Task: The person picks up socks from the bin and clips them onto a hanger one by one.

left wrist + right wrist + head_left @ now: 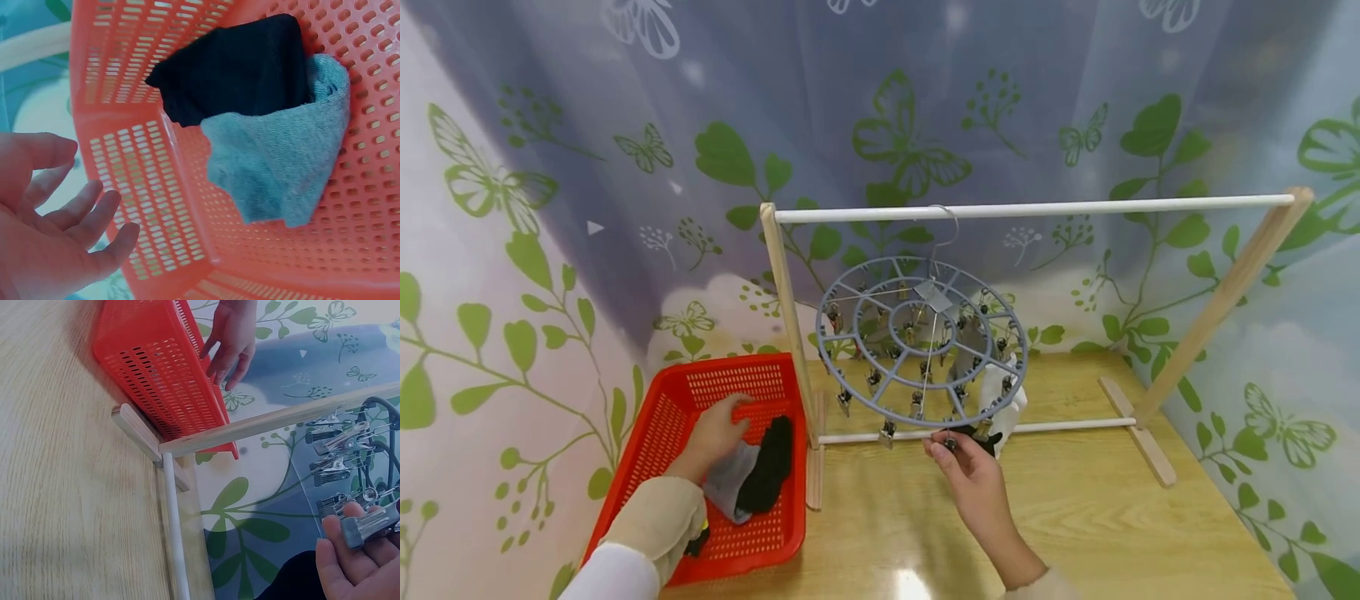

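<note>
Left hand (715, 429) loosely spread over red basket (794, 500), lower left of frame; grey cloth (281, 159) touching black cloth (240, 72) inside. Clinging, both could lift together. Right hand (976, 483) pinches clip (951, 443), lower centre; tug could tilt round hanger (934, 425), unseat hook (957, 225).

Leafy butterfly-print backdrop (925, 92), pale wood-grain tabletop (865, 508)

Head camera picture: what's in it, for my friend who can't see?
A person's left hand hovers over a red basket with a black cloth and a grey cloth inside, while the right hand holds a clip at the edge of a round grey rack. The rack hooks onto the white bar of a wooden stand on a table.
</note>
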`<state>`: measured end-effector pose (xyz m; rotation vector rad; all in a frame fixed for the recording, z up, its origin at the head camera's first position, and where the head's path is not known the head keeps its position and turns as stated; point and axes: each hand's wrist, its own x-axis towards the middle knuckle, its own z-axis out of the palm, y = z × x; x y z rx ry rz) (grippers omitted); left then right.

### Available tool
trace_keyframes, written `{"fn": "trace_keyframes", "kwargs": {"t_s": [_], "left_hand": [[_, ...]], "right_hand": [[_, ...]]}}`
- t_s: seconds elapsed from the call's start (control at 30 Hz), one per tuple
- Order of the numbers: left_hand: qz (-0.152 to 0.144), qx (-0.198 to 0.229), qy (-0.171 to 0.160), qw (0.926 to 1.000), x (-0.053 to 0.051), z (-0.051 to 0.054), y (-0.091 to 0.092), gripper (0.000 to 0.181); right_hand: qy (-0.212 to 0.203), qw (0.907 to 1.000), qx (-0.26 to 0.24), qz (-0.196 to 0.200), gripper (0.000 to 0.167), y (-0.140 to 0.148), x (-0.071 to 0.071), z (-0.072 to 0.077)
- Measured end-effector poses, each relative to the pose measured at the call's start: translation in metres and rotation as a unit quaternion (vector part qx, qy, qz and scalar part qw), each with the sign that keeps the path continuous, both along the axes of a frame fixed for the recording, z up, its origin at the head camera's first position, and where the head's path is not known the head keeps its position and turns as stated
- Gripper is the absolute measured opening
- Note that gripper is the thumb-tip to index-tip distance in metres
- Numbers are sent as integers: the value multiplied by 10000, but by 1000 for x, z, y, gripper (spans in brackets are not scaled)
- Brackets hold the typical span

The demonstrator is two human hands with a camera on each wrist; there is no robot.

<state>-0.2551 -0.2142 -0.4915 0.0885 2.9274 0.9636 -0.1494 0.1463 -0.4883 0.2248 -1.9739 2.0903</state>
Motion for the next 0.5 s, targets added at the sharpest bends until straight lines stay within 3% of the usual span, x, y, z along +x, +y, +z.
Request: {"fn": "trace_keyframes", "kwargs": {"t_s": [0.1,0.3,0.5], "left_hand": [[118,90,-246,9996,-2,-2,-5,38],[110,-193,-583,9980,-2,-5,-11,40],[-1,-318,-832,9960,-7,-21,-21,45]], "right_hand": [[-28,10000,55,-48,18,1,-1,1],[-25,9997,213,-131,16,2,-2,3],[-60,9997,238,-77,19,2,-2,2]]}}
